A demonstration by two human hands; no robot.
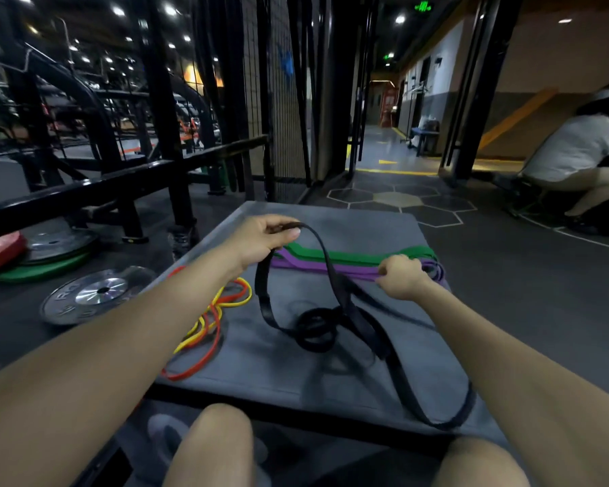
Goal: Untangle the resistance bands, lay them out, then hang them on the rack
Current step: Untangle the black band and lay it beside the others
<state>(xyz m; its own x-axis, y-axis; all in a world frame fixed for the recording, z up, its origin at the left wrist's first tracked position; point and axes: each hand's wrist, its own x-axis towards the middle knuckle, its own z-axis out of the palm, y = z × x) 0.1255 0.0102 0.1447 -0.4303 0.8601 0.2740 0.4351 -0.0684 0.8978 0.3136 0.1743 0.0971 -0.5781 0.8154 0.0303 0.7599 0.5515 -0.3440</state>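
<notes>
Currently, left hand (261, 237) pinching black band (334, 311), right hand (399, 277) gripping it

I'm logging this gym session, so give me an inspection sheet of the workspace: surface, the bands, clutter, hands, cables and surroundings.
Surface: grey mat on dark gym floor.
Job's things: black band lifted at one end, twisted in a knot on the mat; green band and purple band laid flat side by side; yellow band and orange band tangled at the mat's left edge.
Clutter: weight plates left of the mat.
Grippers: left hand pinches the black band; right hand grips it lower down.
Cables: nothing seen.
Surroundings: black rack frame, wire mesh panel, a crouching person at right.
</notes>
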